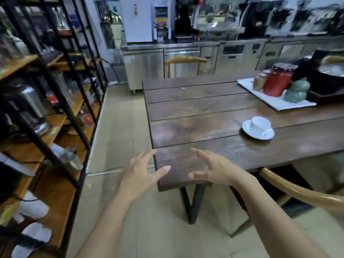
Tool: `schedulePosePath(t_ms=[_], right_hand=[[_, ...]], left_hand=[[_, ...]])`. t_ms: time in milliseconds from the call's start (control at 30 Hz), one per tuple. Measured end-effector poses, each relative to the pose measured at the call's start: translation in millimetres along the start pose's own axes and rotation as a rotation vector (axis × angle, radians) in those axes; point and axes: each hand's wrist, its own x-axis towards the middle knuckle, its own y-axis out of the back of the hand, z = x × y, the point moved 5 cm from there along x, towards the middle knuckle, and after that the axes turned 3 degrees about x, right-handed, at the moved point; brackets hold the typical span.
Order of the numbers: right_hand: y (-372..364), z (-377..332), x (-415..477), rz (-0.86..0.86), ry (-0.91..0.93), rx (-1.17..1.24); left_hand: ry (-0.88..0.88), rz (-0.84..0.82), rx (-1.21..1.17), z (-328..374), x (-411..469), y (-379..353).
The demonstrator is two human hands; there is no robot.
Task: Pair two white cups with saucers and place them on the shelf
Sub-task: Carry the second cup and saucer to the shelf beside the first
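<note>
Dark wooden planks form the table (204, 108) ahead of us, black-framed shelf (61, 101) to our left. One white cup (260, 124) sits on its saucer (247, 130) on the table, well apart from our hands. Our left hand (139, 175) and right hand (214, 170) hover empty over the table's near corner, fingers spread.

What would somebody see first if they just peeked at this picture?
Probably the two bare hands, the left hand and right hand, open and empty over the near end of the dark wooden table. Next, the white cup sitting on its saucer further along the table to the right. The tall black shelf full of blurry things fills the left side.
</note>
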Motion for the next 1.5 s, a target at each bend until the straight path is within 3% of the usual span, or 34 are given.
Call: schedulePosePath(t_ms=[267,467,633,733,867,1133,1267,1500], right_hand=[[80.4,110.9,42.6,0.079,-0.176,0.046],[139.4,191.2,49.1,0.219,-0.273,0.289],[162.8,271.4,62.8,0.328,-0.378,0.373],[172.8,316.7,79.6,0.399,-0.378,0.428],[177.7,373.9,104.8,0.43,-0.436,0.617],[145.7,435.6,153.0,0.325,-0.616,1.079],[138.7,441.0,162.0,0.314,-0.672,1.207],[150.0,421.4,156.8,0.339,-0.553,1.334]], left_hand=[[-0.106,-0.137,0.006,60.6,122.1,-58.6],[-0.204,-0.26,0.059,140.9,199.5,-109.1],[-0.183,-0.348,0.091,189.2,246.7,-162.3],[-0.113,-0.386,0.058,207.0,276.2,-202.6],[0.151,-0.456,-0.355,223.6,305.4,-259.8],[0.659,-0.548,-0.898,241.2,330.5,-348.1],[0.712,-0.531,-0.879,243.6,333.8,-363.3],[0.647,-0.493,-0.916,235.0,330.8,-344.2]])
